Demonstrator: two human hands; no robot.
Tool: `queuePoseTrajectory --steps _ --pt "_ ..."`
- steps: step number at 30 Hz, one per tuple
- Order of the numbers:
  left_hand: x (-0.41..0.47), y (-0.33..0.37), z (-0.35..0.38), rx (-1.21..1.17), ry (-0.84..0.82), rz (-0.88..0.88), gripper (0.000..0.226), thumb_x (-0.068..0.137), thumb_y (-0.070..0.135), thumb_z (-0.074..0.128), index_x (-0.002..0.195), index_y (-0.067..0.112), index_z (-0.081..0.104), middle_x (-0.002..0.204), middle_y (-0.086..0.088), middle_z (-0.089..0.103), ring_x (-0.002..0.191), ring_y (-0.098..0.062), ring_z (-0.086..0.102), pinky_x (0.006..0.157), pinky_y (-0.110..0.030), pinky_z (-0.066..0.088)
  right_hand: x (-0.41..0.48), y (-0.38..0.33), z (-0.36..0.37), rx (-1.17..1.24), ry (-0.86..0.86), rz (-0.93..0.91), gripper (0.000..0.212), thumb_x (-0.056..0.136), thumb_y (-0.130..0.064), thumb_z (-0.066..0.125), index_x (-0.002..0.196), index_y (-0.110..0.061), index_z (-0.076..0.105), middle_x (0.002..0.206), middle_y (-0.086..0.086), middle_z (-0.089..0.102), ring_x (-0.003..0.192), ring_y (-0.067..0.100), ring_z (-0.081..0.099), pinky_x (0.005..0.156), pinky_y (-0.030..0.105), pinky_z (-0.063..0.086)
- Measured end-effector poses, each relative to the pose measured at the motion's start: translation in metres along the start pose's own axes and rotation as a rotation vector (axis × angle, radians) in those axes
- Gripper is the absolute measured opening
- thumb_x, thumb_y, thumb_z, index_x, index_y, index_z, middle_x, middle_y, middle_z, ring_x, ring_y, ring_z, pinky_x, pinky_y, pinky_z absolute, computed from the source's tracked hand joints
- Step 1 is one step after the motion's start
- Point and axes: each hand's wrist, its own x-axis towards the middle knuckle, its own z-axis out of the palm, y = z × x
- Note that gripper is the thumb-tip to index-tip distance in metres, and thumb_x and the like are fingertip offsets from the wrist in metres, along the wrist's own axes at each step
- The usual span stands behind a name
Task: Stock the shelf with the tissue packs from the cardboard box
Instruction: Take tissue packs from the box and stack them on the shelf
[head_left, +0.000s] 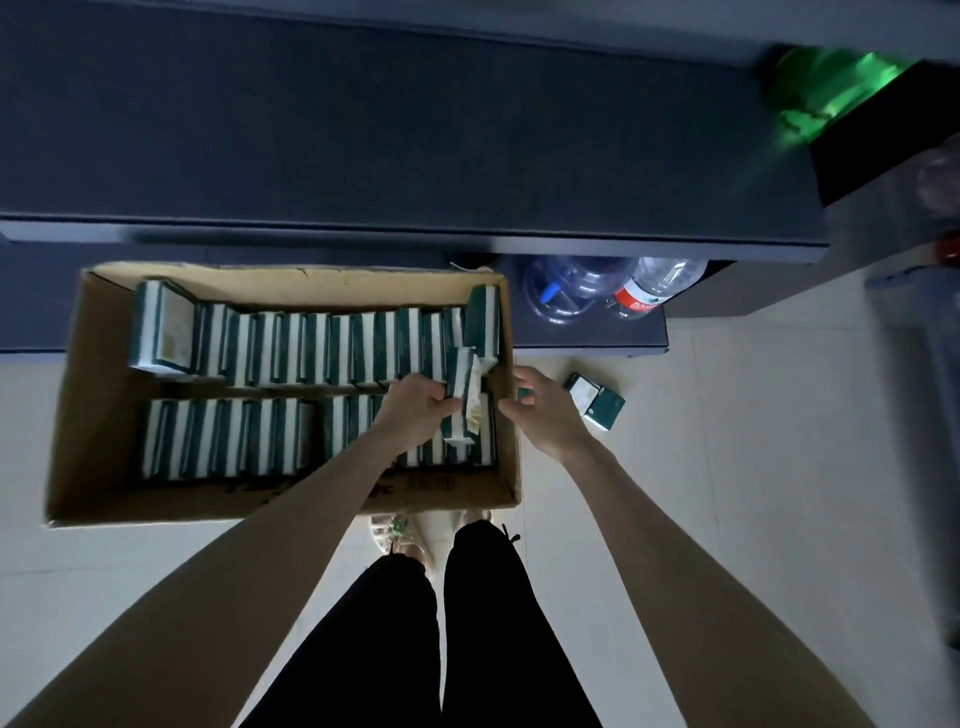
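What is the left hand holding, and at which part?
The left hand grips one tissue pack by the middle of its left side, over the cardboard box.

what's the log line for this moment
step: lift pack | left hand: grips pack at box right end | right hand: open, beside box | floor: loose packs right of box

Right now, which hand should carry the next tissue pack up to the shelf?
Left, most likely. The left hand grips a tissue pack lifted above the rows in the box. The right hand hovers open by the box's outer wall, apparently holding nothing.
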Motion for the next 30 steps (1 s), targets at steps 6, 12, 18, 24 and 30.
queuePoseTrajectory --steps 6,12,18,24,30 --pt "-0.045 0.046 -0.072 -0.171 0.15 0.15 0.04 0.091 0.02 0.063 0.054 0.011 0.052 0.06 -0.009 0.06 0.075 -0.029 0.07 0.067 -0.03 0.056 -0.024 -0.075 -0.019 -0.018 -0.226 -0.163 0.114 0.048 -0.036 0.088 0.146 -0.026 0.032 0.142 0.0 0.047 0.129 0.018 0.047 0.108 0.04 0.039" --pt "-0.087 0.092 -0.144 -0.3 0.162 0.352 0.017 0.093 0.021 0.059 0.09 0.007 0.068 0.086 -0.005 0.07 0.07 -0.006 0.068 0.067 -0.022 0.053 -0.057 -0.162 -0.053 -0.062 -0.014 -0.431 0.066 0.07 -0.005 0.08 0.128 -0.014 0.048 0.108 -0.004 0.06 0.098 0.011 0.056 0.073 0.011 0.042" --pt "-0.107 0.134 -0.234 -0.011 0.392 0.537 0.014 0.079 0.012 0.075 0.08 0.014 0.061 0.08 0.001 0.063 0.079 -0.016 0.062 0.073 -0.019 0.049 -0.072 -0.234 -0.108 -0.122 0.134 -0.563 0.022 0.078 0.005 0.057 0.096 -0.005 0.063 0.083 0.004 0.062 0.081 0.015 0.059 0.069 0.024 0.049" --pt "-0.113 0.18 -0.285 0.249 0.744 0.607 0.066 0.065 0.026 0.086 0.117 0.013 0.048 0.113 -0.005 0.047 0.102 -0.018 0.046 0.088 -0.032 0.043 -0.091 -0.298 -0.157 0.012 0.021 -0.609 0.03 0.079 0.014 0.061 0.103 -0.004 0.062 0.088 0.004 0.063 0.082 0.011 0.065 0.079 0.028 0.058" --pt "-0.098 0.231 -0.325 0.271 0.584 0.667 0.061 0.07 0.021 0.083 0.123 0.011 0.055 0.097 -0.005 0.06 0.083 -0.018 0.06 0.083 -0.026 0.048 -0.078 -0.338 -0.211 -0.298 0.05 -0.591 0.046 0.075 0.001 0.07 0.114 -0.019 0.059 0.102 0.009 0.067 0.095 0.022 0.066 0.087 0.033 0.055"
